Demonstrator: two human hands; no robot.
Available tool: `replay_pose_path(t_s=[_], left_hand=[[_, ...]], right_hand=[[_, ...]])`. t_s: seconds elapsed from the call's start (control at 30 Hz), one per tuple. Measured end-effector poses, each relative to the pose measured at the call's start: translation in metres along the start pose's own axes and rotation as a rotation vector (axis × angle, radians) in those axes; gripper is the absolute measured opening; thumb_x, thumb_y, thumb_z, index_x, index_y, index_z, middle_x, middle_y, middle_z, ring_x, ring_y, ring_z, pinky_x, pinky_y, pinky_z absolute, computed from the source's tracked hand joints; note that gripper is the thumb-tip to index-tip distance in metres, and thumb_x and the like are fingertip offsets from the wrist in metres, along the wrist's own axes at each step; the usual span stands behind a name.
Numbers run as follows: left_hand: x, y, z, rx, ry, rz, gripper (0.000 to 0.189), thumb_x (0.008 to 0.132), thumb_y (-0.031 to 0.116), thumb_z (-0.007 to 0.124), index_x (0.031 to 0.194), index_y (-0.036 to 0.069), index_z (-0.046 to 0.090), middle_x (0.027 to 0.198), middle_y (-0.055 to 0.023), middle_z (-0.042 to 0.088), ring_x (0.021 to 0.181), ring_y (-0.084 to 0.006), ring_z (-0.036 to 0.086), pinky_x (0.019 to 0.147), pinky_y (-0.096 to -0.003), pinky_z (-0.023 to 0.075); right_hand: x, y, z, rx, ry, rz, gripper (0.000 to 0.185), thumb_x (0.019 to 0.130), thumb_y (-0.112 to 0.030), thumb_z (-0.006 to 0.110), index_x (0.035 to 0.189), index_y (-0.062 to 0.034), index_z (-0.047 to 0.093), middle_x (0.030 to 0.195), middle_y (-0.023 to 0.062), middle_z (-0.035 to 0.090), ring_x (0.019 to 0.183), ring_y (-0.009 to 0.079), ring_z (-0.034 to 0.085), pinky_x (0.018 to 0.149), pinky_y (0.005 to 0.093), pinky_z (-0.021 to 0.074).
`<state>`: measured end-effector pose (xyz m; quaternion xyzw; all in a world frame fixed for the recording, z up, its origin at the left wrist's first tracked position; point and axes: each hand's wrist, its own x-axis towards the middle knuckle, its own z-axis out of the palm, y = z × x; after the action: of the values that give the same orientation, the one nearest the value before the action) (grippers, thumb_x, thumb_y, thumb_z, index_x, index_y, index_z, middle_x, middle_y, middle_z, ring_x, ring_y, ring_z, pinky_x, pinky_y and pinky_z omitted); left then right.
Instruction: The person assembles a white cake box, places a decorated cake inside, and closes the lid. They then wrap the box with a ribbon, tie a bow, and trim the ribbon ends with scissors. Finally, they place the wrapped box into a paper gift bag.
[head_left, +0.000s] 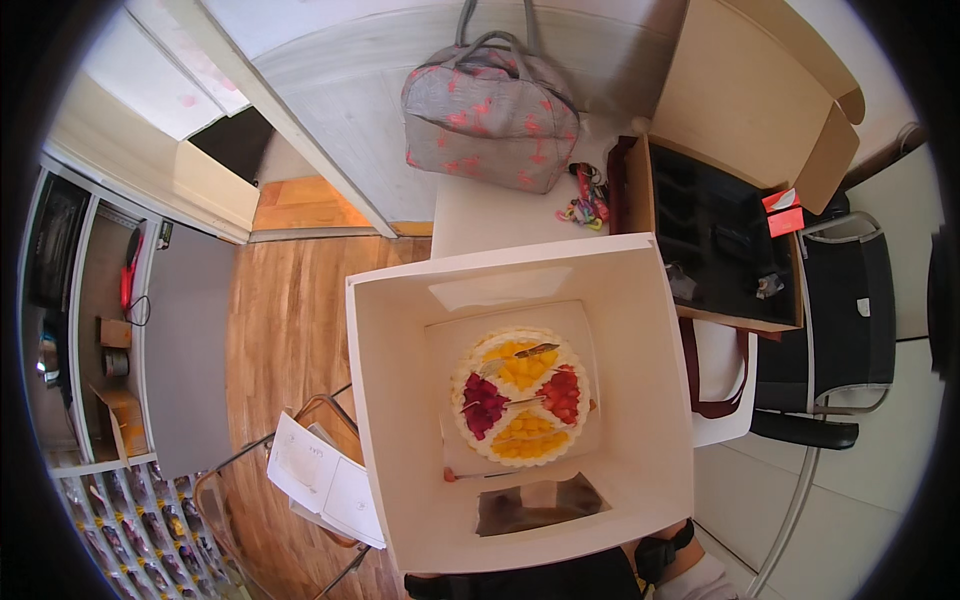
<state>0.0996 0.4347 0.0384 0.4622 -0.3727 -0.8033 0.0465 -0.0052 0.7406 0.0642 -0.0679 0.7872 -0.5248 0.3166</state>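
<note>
Neither of my hands shows. At the lower right a limb with a black strap (664, 553), perhaps my right wrist, reaches behind the wall of a tall white cake box (637, 420). The box is open at the top, with a clear window (540, 506) in its near wall. Inside stands a round cream cake (520, 395) on a square board (442, 322). Yellow fruit cubes (529, 436) fill its far and near sections, dark red fruit (484, 405) the left, red fruit pieces (561, 395) the right. A small topper (538, 350) sits on it. A thin stick (487, 475) lies before it.
Behind stand a grey flamingo-print bag (491, 124), colourful key charms (589, 199) and an open cardboard box (727, 232) with a black interior. White papers (322, 480) lie on a chair at left. A black chair (851, 315) is at right; shelves (112, 330) line the far left.
</note>
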Motion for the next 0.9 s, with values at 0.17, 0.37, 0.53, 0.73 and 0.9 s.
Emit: replay_pose_path(t_s=[0.17, 0.37, 0.53, 0.73, 0.9], left_hand=[[-0.002, 0.003, 0.001, 0.001, -0.007, 0.002, 0.057, 0.101, 0.035, 0.044, 0.148, 0.006, 0.031, 0.141, -0.0111, 0.045, 0.127, -0.0214, 0.045, 0.106, -0.0362, 0.0368], [-0.005, 0.004, 0.001, -0.011, -0.036, 0.019, 0.057, 0.101, 0.036, 0.043, 0.148, 0.006, 0.03, 0.142, -0.0116, 0.044, 0.128, -0.022, 0.044, 0.107, -0.0367, 0.0365], [-0.004, 0.0, 0.003, -0.032, -0.059, 0.021, 0.058, 0.101, 0.036, 0.043, 0.149, 0.006, 0.03, 0.143, -0.012, 0.043, 0.129, -0.0224, 0.044, 0.107, -0.0371, 0.0361], [-0.007, 0.001, 0.007, -0.037, -0.048, 0.025, 0.059, 0.101, 0.037, 0.043, 0.15, 0.006, 0.029, 0.144, -0.0126, 0.042, 0.13, -0.023, 0.043, 0.108, -0.0376, 0.0358], [-0.007, 0.001, 0.007, -0.03, -0.039, 0.039, 0.06, 0.101, 0.038, 0.042, 0.15, 0.007, 0.028, 0.144, -0.013, 0.041, 0.131, -0.0234, 0.043, 0.108, -0.038, 0.0354]], right_hand=[[0.055, -0.089, -0.017, 0.116, 0.69, -0.206, 0.038, 0.095, -0.02, 0.053, 0.128, -0.0026, 0.045, 0.112, 0.0101, 0.054, 0.105, 0.0206, 0.051, 0.095, 0.0346, 0.0409], [0.016, -0.206, -0.063, -1.08, 0.106, -0.925, 0.042, 0.094, -0.053, 0.052, 0.122, -0.0223, 0.056, 0.119, 0.0003, 0.061, 0.116, 0.0205, 0.053, 0.106, 0.046, 0.0298], [0.033, -0.216, -0.047, -1.292, -0.108, -0.957, 0.016, 0.087, -0.026, 0.065, 0.102, -0.0202, 0.063, 0.085, -0.0026, 0.063, 0.093, 0.013, 0.061, 0.102, 0.0367, 0.0348], [0.03, -0.214, -0.041, -1.157, -0.135, -0.859, 0.009, 0.083, -0.019, 0.067, 0.091, -0.0174, 0.064, 0.065, -0.0034, 0.051, 0.074, 0.0113, 0.056, 0.102, 0.0358, 0.0364], [0.028, -0.215, -0.042, -1.206, -0.236, -0.823, 0.016, 0.084, -0.027, 0.067, 0.092, -0.0124, 0.065, 0.067, -0.0007, 0.057, 0.077, 0.0159, 0.058, 0.105, 0.0427, 0.0322]])
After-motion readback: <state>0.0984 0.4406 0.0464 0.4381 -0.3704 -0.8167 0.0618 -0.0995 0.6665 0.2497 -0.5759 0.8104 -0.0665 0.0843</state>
